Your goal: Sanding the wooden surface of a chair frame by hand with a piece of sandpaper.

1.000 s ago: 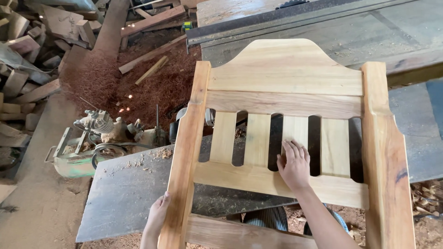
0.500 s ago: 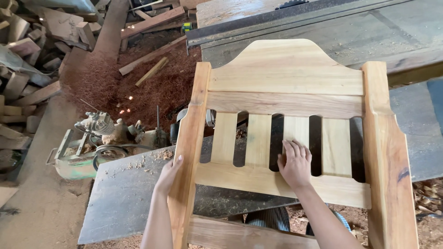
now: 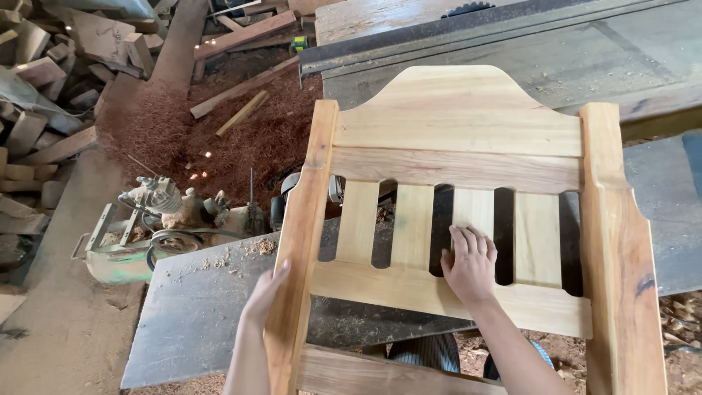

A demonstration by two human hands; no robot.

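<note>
Pale wood chair back (image 3: 457, 132) lying across grey table (image 3: 197, 314) – red sawdust pile (image 3: 248, 139) beyond. Left hand (image 3: 265, 292) gripping left post, fingers wrapped around edge. Right hand (image 3: 469, 265) pressing flat, fingers spread over slat and lower rail – best keeping both palms steadying frame.

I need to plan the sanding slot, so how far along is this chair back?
Assembled: the chair back has its shaped top rail, four slats and both side posts joined. In hand: the left hand grips the left post, and the right hand lies flat on a slat and the lower rail. Left: the wood looks bare and unfinished; the right post shows a dark mark.
</note>
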